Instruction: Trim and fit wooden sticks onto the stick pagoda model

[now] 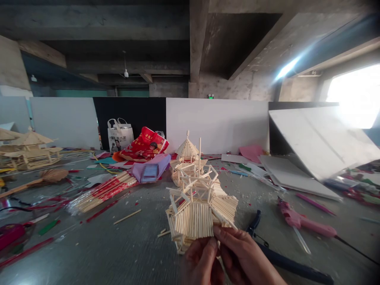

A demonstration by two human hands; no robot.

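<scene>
Both my hands hold up a pagoda-like model made of pale wooden sticks (pixel 199 202) in front of me, above the grey floor. My left hand (pixel 200 263) grips its lower edge from beneath, fingers curled. My right hand (pixel 245 255) pinches the bottom right corner of the stick roof with thumb and fingers closed. A second small stick pavilion (pixel 187 152) stands on the floor just behind the held model.
A pink glue gun (pixel 305 223) and dark pliers (pixel 276 257) lie on the floor at right. Bundles of sticks in red wrappers (pixel 103 192) lie at left, a larger stick building (pixel 29 152) far left. Bags (pixel 139 144), white boards (pixel 314 146) and scraps litter the back.
</scene>
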